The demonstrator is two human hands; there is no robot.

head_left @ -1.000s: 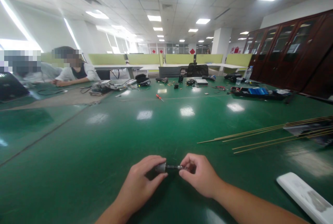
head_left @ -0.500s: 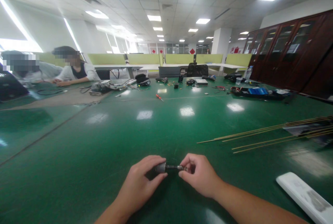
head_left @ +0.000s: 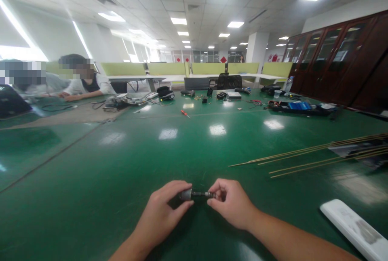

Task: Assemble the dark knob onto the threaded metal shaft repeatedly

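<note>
Low in the middle, my left hand [head_left: 162, 208] curls its thumb and fingers round a short grey metal cylinder [head_left: 186, 194], whose near part is hidden in the palm. Out of the cylinder's right end comes a thin dark rod [head_left: 199, 194] with a silvery section, lying level between the hands. My right hand [head_left: 232, 202] pinches the rod's far end between thumb and forefinger; its small end piece is mostly covered by the fingers. Both hands are held close together over the green tabletop [head_left: 121, 172].
A white oblong case [head_left: 354, 228] lies at lower right, below several thin brass-coloured rods [head_left: 291, 154]. Farther back are an orange screwdriver [head_left: 184, 113], small black parts and a black tray with blue items [head_left: 300, 106]. Two people sit at far left, one with forearms [head_left: 81, 96] on the table.
The whole view has shifted very slightly. Both hands keep the same grip on the cylinder and rod, with no clear movement between them.
</note>
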